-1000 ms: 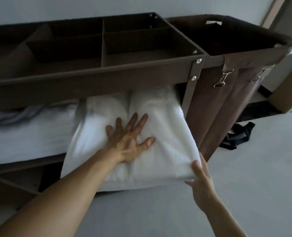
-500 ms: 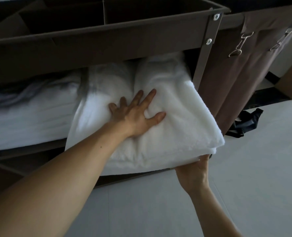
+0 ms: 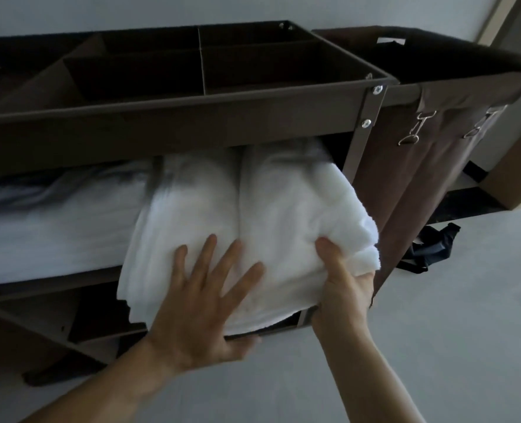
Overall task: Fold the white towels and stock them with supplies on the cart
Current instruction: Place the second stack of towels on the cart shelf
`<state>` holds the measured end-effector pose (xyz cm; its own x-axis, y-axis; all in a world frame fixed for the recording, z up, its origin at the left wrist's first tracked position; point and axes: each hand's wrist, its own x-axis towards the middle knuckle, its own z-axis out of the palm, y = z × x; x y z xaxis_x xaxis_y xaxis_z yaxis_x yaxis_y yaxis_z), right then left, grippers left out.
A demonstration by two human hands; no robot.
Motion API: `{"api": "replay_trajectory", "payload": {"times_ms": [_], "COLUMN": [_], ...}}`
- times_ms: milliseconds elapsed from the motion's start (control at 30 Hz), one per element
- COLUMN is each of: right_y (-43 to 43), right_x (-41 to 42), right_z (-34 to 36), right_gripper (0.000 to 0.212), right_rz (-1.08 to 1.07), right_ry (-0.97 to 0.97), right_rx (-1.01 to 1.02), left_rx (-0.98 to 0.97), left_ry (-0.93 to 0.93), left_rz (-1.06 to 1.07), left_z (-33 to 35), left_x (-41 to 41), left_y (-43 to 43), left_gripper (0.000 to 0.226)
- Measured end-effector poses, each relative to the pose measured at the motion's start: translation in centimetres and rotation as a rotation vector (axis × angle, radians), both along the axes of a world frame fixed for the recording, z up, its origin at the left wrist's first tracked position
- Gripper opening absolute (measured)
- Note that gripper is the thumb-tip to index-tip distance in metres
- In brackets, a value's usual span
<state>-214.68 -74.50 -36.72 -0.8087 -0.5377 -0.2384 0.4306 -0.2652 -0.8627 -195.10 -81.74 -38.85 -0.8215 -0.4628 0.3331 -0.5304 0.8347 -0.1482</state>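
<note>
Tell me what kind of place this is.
Likely a hotel or similar lodging: a housekeeping cart with white towels on its shelf, a divided tray on top, and a brown linen bag clipped to its end.

Single head cam on the person, facing fwd & down, v. close to the cart (image 3: 173, 123) front; floor (image 3: 436, 346) at bottom right.

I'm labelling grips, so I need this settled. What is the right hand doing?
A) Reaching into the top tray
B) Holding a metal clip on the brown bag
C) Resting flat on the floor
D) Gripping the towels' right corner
D: the right hand wraps the near right corner of the towels, with its thumb pressed on top.
</note>
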Motion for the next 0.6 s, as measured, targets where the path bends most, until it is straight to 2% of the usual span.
{"api": "replay_trajectory", "payload": {"times_ms": [67,133,200,300,400,467,500,567,600], "right_y": [-1.2,-2.8,-4.4,-5.6,-5.4,-5.2,-5.2,-5.2,-5.2], "right_x": [0.2,0.4,0.1,-1.2,-2.0,-2.1,-2.2,-2.4,-2.4], "right_z": [1.3,2.7,3.0,1.9,0.4,-0.1,-0.2,-0.4,-0.5], "right_gripper": [0.041,0.046,0.047,0.043,0.045,0.047,0.046,0.044,0.043], "right_rz": [0.026,0.051,0.026,-0.087,-0.112,-0.091,-0.086,-0.081,-0.08], "right_ry": [0.09,0.182,0.206,0.056,0.029,0.053,0.059,0.067,0.073], "right_rx": [-0.022,-0.039,-0.042,-0.004,0.072,0.1,0.101,0.092,0.095], "left_rx": [-0.127,-0.157,-0.16,-0.221,-0.125,0.026,0.22,0.889,1.219], "left_ry": [-0.161,-0.222,-0.197,-0.153,-0.017,0.246,0.489,1.07,1.348], "left_rz": [0.028,0.112,0.148,0.137,0.201,0.334,0.423,0.659,0.748], "left_z": [-2.2,-3.1,-3.4,-3.0,-2.9,-4.2,-5.0,-5.4,-5.2], "left_x": [3.3,5.0,4.8,3.0,4.2,6.4,7.2,7.6,7.2], "left_y": [0.0,-1.6,-3.0,-4.3,-4.5,-3.6,-2.8,-1.5,-1.4], "left_gripper": [0.134,0.148,0.151,0.147,0.143,0.138,0.139,0.142,0.132]}}
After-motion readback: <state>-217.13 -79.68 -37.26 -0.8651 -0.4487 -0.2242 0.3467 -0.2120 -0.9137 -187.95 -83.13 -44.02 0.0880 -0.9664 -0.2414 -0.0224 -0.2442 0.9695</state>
